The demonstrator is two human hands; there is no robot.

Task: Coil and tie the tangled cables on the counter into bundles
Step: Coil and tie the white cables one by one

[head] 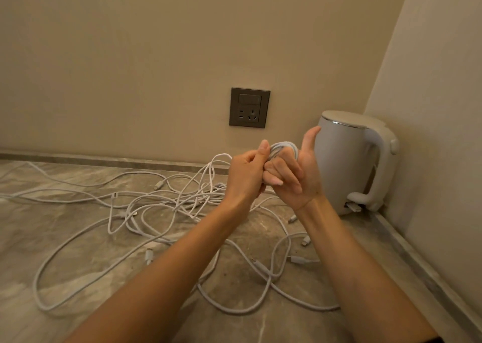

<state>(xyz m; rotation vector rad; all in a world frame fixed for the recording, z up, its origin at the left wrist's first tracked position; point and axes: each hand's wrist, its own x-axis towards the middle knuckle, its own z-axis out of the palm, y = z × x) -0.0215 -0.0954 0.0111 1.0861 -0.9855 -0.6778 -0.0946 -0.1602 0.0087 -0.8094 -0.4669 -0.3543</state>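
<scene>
one coil [283, 148] in right hand [297, 179], left hand [245, 175] pinching it, cables [180, 199] below

Lighting: warm, yellowish and moderately dim, even across the wall [130, 55] above the grips. No light source is in frame.

Shadows: soft. There is a darker patch on the table [65, 212] beneath the left grip [245, 175] and right grip [292, 175], and shade in the corner behind the kettle [344, 160], right of the right grip.

Glare: one thin highlight on the kettle's lid rim.

Sharpness: the cables [187, 196] left of the grips read clearly, but fine texture is smeared.

Distortion: straight edges lean and curve far left and right of the grips.
</scene>
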